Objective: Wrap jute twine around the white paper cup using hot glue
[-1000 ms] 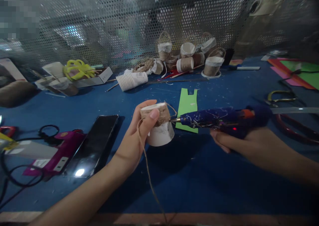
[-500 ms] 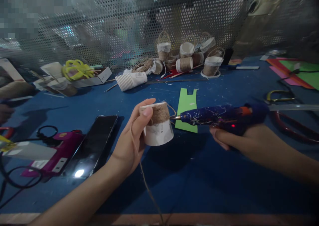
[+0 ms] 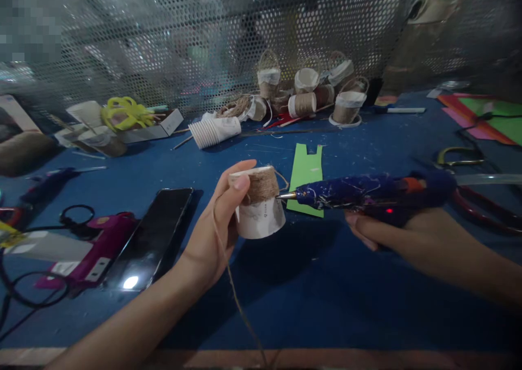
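Note:
My left hand is closed around a white paper cup, its thumb pressed on the side. Brown twine is wound about the upper part of the cup, and a loose strand hangs from my hand down to the table's front edge. A small loop of twine sticks out at the cup's right side. My right hand grips a dark blue glue gun with a lit red light. Its metal nozzle is at the cup's right side, by the lower edge of the twine; whether it touches is hard to tell.
A green paper piece lies behind the glue gun. To the left are a phone, a purple power strip and another glue gun. Stacked cups and twine-wrapped baskets line the back; scissors lie at right.
The glue gun's body and my right hand have shifted slightly right, with the nozzle still at the cup. At far left, another person's hand has gone from view and a second glue gun now shows there.

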Available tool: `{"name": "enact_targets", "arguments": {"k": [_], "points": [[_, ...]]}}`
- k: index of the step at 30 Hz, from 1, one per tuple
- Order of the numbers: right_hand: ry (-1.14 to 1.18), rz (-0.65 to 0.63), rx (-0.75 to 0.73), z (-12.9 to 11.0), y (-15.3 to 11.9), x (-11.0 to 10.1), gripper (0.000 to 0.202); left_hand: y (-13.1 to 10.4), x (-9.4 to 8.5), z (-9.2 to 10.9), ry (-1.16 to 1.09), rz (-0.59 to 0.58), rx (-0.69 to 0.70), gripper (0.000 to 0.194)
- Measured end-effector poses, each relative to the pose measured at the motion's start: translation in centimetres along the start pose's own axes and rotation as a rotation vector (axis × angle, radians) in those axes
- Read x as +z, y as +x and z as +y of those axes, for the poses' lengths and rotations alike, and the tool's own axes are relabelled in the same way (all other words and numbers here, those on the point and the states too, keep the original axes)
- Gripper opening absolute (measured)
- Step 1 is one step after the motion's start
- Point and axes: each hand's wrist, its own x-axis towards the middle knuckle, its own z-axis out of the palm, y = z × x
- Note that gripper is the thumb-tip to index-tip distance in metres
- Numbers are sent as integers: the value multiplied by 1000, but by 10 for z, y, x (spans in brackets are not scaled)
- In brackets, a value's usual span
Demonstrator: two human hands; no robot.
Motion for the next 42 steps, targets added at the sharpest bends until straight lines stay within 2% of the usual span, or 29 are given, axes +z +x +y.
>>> {"name": "enact_targets", "arguments": {"k": [5,9,18,26,32,42], "points": [[-9,37,-13,13,1,1,45,0,-1,-1,-38,-8,17,46],[-11,22,-37,18,0,1,45,-2,-1,-1,-37,-6,10,48],[13,15,-96,12,-4,2,39,0,-1,-2,-3,-3,-3,52],[34,20,-72,14,0,3,41,1,-5,-1,-79,-53,-3,49],[17,39,-51,16,-3,2,43,1,-4,0,-132,-36,-14,50],[26,33,-68,8,-3,2,38,2,-1,-1,-93,-35,8,40]]}}
